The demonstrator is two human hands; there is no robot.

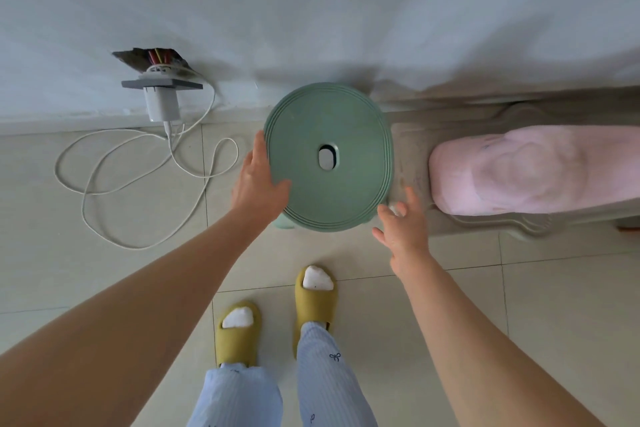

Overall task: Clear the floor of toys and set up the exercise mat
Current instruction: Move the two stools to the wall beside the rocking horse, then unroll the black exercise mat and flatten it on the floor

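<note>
My left grip [260,180] lies flat-fingered against the rim of the ridged, oval green plastic stool [328,157] by the wall; my right grip [401,222], fingers spread, hovers just beside it.

The green stool [329,156] looks like matt moulded plastic, its seat smooth with raised concentric ridges round the rim. Right of the stool, the pink seat [533,170] is pale plastic with a dull, scuffed sheen, set on a beige plastic base [412,149] marked with fine scratches. Under the stool, the floor [104,270] is glossy cream tile. Left of the stool, a smooth white cable [138,163] and charger [162,104] look plastic. Behind it the wall [311,10] is matt painted plaster. The slippers [313,302] appear soft matt foam.
</note>
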